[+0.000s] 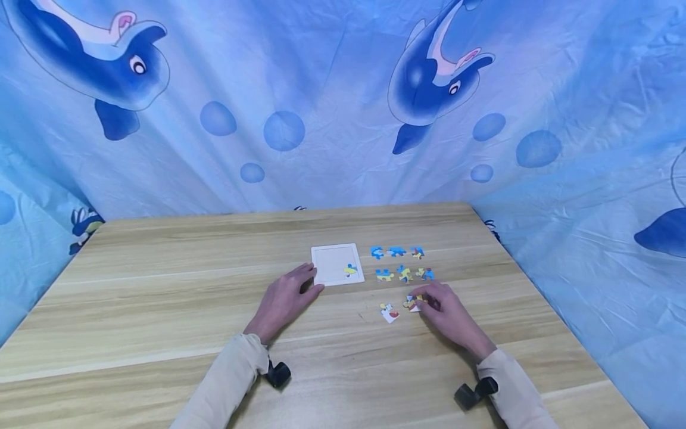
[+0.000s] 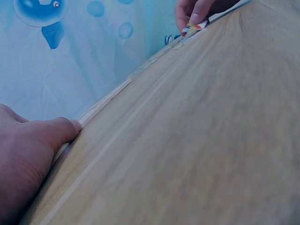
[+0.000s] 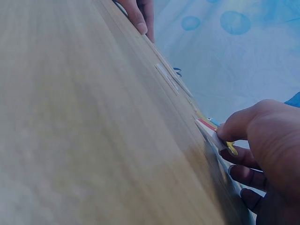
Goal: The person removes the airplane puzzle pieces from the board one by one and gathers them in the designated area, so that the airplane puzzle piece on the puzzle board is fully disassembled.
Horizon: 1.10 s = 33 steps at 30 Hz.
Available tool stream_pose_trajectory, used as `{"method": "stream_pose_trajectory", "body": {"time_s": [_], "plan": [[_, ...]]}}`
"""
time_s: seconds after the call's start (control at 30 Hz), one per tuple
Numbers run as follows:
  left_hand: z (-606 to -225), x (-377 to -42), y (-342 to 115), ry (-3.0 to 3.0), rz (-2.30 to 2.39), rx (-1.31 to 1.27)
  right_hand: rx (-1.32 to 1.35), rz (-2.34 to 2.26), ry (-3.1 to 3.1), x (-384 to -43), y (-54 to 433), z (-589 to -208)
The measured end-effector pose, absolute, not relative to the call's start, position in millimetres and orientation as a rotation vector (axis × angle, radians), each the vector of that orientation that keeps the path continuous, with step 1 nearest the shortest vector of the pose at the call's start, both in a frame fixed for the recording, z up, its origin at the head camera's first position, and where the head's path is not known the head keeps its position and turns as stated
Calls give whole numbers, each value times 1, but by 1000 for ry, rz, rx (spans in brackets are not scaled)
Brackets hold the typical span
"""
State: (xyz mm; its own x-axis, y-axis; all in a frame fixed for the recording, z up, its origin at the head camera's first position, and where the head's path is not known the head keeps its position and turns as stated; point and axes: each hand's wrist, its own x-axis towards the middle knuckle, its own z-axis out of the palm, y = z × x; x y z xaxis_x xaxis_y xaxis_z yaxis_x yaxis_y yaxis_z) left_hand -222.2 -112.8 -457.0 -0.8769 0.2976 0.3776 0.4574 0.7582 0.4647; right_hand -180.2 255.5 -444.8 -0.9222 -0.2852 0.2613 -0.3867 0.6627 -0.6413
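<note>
My left hand [image 1: 283, 301] rests at the left side of a square, pale puzzle tray [image 1: 328, 265], fingertips on its left edge and thumb near its lower left corner. One yellow and blue puzzle piece [image 1: 350, 270] lies inside the tray, in the lower right area. To the right, my right hand [image 1: 446, 311] pinches another jigsaw piece [image 1: 411, 303] between thumb and fingers. That piece shows white, red and yellow, and in the right wrist view it is tilted up close over the table [image 3: 93, 117]. Just left of it lies a white piece with a red patch [image 1: 389, 313].
Two rows of loose blue, yellow and red puzzle pieces [image 1: 396, 252] lie right of the tray, beyond my right hand. A blue curtain [image 1: 343, 89] with dolphins hangs behind and beside the wooden table. Black wrist cameras [image 1: 278, 375] sit on both sleeves.
</note>
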Motion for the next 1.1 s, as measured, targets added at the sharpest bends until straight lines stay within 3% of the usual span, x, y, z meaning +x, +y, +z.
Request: {"method": "stream_pose_trajectory", "body": {"time_s": [1.1], "plan": [[-456, -222, -114, -2694, -820, -594, 564, 938, -2725, -178, 250, -446]]}}
